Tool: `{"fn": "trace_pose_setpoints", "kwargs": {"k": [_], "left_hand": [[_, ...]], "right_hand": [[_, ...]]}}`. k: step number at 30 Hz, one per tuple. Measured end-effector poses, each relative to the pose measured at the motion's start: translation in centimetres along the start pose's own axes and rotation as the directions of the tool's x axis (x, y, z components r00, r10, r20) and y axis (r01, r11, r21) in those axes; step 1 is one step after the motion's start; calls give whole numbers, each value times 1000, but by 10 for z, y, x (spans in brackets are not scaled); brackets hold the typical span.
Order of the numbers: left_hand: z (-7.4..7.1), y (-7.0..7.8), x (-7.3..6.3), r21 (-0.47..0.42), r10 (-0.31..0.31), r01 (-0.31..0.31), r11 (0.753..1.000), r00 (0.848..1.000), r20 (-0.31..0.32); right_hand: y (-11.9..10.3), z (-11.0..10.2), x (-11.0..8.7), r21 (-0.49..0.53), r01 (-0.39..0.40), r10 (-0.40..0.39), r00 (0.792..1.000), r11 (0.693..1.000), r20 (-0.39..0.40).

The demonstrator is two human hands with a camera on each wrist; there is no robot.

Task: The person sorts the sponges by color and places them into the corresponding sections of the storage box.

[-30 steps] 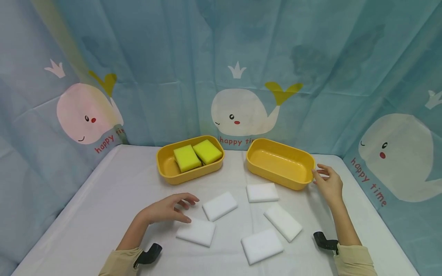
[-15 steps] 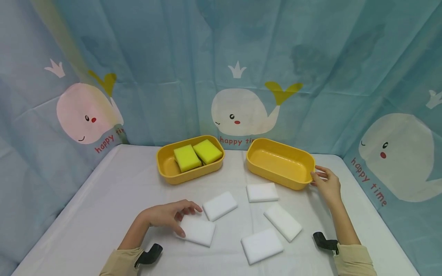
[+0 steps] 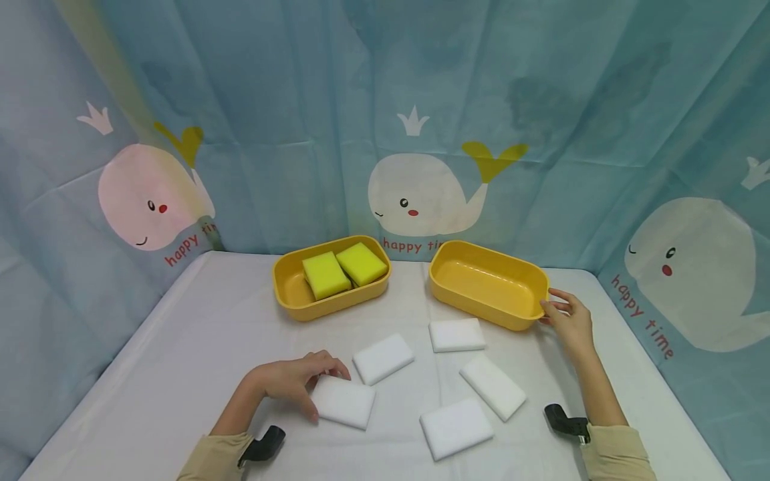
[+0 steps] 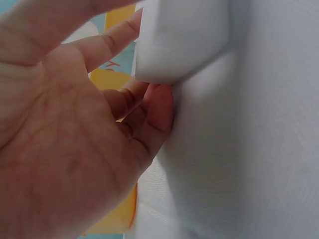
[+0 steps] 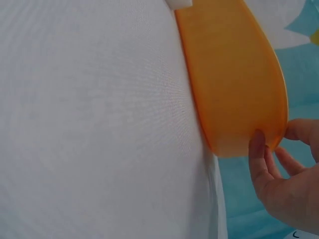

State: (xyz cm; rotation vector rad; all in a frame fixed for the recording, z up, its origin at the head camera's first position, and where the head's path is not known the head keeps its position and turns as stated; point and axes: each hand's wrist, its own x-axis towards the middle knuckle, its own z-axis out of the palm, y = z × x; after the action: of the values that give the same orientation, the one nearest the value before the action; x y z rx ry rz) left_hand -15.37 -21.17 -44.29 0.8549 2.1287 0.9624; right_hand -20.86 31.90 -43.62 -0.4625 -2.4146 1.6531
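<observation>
My left hand (image 3: 295, 383) spans the left end of a white sponge (image 3: 345, 402), thumb at its near edge and fingers at its far edge. In the left wrist view the end of this sponge (image 4: 182, 45) sits between thumb and fingers, close on the white cloth. My right hand (image 3: 570, 329) grips the right end of a yellow plastic tub (image 3: 484, 307), which has nothing in it. The right wrist view has the thumb on the outer wall of this tub (image 5: 232, 84) and the fingers round its rim.
A second yellow tub (image 3: 291, 294) at the back left holds yellow sponges (image 3: 326, 275). More white sponges lie about the middle: one (image 3: 383, 359) beside the left hand's, another (image 3: 457, 335) before the right tub, others (image 3: 456, 429) nearer. A whale-print curtain (image 3: 289, 167) hangs behind the table.
My left hand has come down and toward me onto the white sponge, its thumb moving to the near edge. My right hand has closed in on the tub's end. The tubs have stayed put.
</observation>
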Motion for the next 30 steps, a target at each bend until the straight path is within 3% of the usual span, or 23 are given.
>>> {"fn": "trace_pose_setpoints", "kwargs": {"k": [2,3,7,9,10,18,25,30], "left_hand": [[-1,6,0,15,-18,18,1000,1000,2],[0,-3,2,20,-17,17,1000,1000,-1],[3,-61,17,28,6,-6,1000,1000,-8],[5,-84,22,19,6,-6,1000,1000,-22],[4,-88,22,21,-3,4,1000,1000,-23],[-1,-88,17,-12,-26,26,1000,999,-44],[-8,-58,4,35,61,-60,998,997,-37],[-14,-41,-2,17,80,-80,997,997,-1]], "right_hand": [[0,0,0,12,-9,9,1000,1000,-3],[0,1,0,17,-12,12,1000,1000,-5],[0,1,1,33,-18,18,1000,999,-5],[0,1,1,36,-20,21,1000,999,-5],[0,1,1,35,-22,22,1000,999,-4],[3,2,2,36,-42,43,999,998,-13],[3,1,2,37,-53,53,999,998,10],[3,-2,3,48,-47,46,999,998,27]]}}
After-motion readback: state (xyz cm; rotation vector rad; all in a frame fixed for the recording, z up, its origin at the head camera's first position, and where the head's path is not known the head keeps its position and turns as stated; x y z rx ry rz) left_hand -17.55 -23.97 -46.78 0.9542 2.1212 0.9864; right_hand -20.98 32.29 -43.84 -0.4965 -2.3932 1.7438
